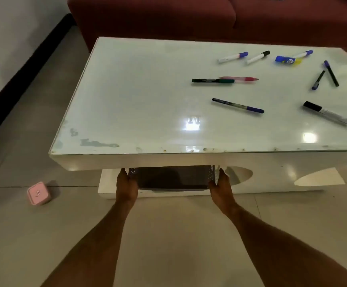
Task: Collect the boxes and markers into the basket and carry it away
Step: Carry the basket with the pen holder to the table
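Basket (pixel 171 178) under the table (pixel 127 100): we're gripping its sides, left hand (pixel 126 186) and right hand (pixel 220 188); markers (pixel 238 106) lying at two o'clock.

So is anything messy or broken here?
Yes. The markers lie scattered at all angles across the table, its near edge is chipped and stained, and a small pink box sits on the floor, away from everything else.

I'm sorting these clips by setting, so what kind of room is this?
Most likely a home living room: a dark red sofa stands behind a low white coffee table on a tiled floor. Markers lie scattered on the glossy tabletop.
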